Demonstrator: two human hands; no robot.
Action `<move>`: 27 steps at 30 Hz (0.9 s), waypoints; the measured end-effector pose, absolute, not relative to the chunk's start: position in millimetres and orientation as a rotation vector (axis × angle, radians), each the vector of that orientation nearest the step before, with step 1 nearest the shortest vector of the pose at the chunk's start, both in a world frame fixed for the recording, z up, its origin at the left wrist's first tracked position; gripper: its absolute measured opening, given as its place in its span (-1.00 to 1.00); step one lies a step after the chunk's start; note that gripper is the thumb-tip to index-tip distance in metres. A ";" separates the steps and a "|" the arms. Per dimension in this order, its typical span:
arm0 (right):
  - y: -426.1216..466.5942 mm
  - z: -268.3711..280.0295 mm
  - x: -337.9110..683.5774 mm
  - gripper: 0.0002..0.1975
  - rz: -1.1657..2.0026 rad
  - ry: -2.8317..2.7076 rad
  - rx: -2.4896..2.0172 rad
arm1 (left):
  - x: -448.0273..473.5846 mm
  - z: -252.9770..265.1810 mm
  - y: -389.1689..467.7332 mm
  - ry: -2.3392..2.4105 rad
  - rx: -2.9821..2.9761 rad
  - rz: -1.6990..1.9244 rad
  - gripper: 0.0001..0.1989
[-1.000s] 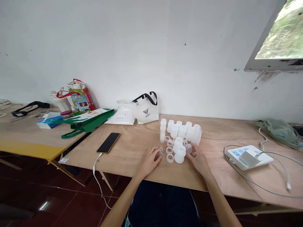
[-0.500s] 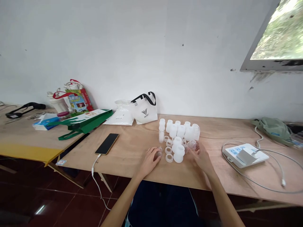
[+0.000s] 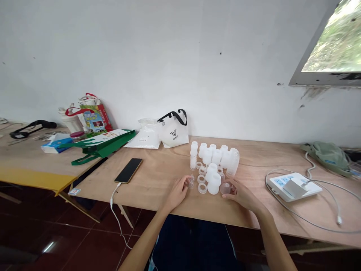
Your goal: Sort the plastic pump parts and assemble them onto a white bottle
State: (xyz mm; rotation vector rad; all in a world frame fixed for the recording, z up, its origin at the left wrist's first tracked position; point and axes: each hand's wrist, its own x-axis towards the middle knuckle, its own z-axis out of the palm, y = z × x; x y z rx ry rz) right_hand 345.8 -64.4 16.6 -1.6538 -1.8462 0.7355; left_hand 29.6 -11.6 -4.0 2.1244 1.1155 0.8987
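My right hand [image 3: 239, 194] has thumb and fingers closed round a clear, dome-shaped cap [image 3: 225, 188], low over the table's front part. My left hand [image 3: 178, 192] rests on the table, its fingertips pinching the edge of a small clear teat-like piece [image 3: 191, 183]. Between both hands lie clear rings [image 3: 202, 188] in a column, beside frosted white bottle-like pieces [image 3: 213, 183]. Behind them stand several more white pieces [image 3: 207, 155] in rows. A clear cylinder [image 3: 232, 162] stands at their right end, and stacked clear rings [image 3: 193, 162] at their left.
A phone [image 3: 128, 170] on a cable lies to the left. White bags [image 3: 175, 132] lean against the wall, near a green bag [image 3: 109, 146]. To the right are a power strip [image 3: 295, 184] with looping cable and a grey-green cloth [image 3: 324, 156].
My right hand has drawn the clear cap toward me and lower, away from the white pieces. My left fingers have shifted slightly, so more of the small clear piece shows.
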 end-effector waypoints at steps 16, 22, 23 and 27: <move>-51.2 -3.8 350.9 -0.49 0.621 -1.574 -1.563 | 28.6 -2.8 -12.3 1.383 2.377 0.766 -0.69; -52.5 -5.8 344.5 -0.43 0.551 -1.563 -1.525 | 21.4 -4.6 -4.0 1.323 2.390 0.751 -0.73; -52.5 -5.1 343.8 -0.44 0.542 -1.563 -1.529 | 19.7 -4.7 -2.3 1.306 2.383 0.748 -0.74; -66.1 1.6 344.1 -0.44 0.512 -1.546 -1.426 | 15.7 -5.6 0.3 1.273 2.380 0.768 -0.73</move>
